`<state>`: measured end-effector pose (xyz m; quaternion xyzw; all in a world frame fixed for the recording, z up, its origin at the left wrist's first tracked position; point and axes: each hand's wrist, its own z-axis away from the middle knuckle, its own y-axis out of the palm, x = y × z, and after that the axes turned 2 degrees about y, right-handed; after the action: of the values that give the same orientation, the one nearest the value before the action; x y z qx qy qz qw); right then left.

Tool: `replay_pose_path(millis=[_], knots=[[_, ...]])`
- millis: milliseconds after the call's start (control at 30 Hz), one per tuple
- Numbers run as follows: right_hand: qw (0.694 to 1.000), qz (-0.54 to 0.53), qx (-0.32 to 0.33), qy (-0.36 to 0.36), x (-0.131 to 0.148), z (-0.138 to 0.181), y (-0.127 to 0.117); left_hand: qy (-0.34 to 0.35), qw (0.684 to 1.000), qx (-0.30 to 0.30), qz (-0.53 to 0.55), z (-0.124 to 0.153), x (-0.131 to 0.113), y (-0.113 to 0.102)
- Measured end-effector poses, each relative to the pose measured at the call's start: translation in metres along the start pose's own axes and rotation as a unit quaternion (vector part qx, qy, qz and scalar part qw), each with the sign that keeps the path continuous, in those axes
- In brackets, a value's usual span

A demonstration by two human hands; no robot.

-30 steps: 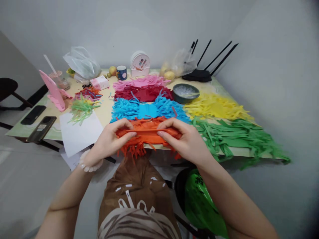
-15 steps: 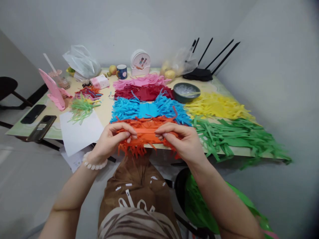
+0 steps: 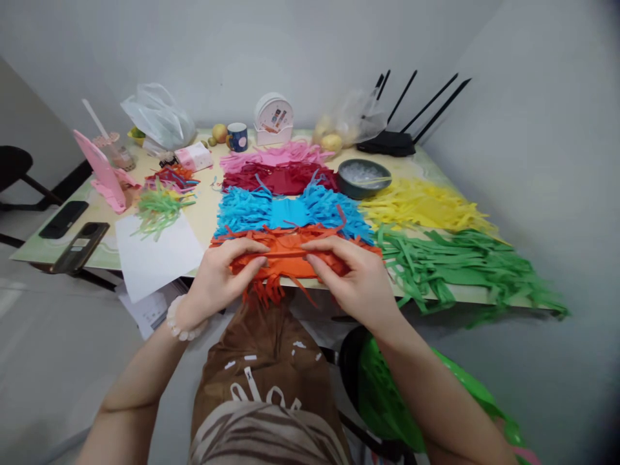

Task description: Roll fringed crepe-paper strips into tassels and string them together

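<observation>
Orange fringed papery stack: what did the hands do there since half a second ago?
The bare left hand and bare right hand slid their thumbs inward, toward each other, and uncurled their fingertips. Both still have the fold of the orange fringed papery stack between thumb and fingers. The bright blue fringed stack stayed put.

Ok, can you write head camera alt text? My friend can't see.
A person's left hand and right hand handle an orange fringed paper-like sheet at the near edge of a pale table. Beyond lie a blue sheet, a dark red sheet and a pink sheet, all fringed; at right are a yellow fringed sheet and a green fringed sheet.
</observation>
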<state>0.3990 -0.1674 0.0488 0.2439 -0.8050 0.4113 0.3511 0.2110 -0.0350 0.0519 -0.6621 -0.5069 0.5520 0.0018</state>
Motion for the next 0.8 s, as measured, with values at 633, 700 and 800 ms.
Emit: replay_pose_path(millis=[633,700,800], knots=[[0.917,-0.380,0.014,0.121,-0.017,0.003,0.019,-0.167,0.898,0.017,0.407,0.001,0.010,0.008],[0.932,-0.352,0.012,0.089,-0.016,0.004,0.017,-0.148,0.916,0.039,0.371,0.001,0.009,0.002],[0.971,-0.240,0.017,-0.010,-0.013,0.005,0.009,-0.051,0.972,0.094,0.208,-0.002,0.002,-0.015]])
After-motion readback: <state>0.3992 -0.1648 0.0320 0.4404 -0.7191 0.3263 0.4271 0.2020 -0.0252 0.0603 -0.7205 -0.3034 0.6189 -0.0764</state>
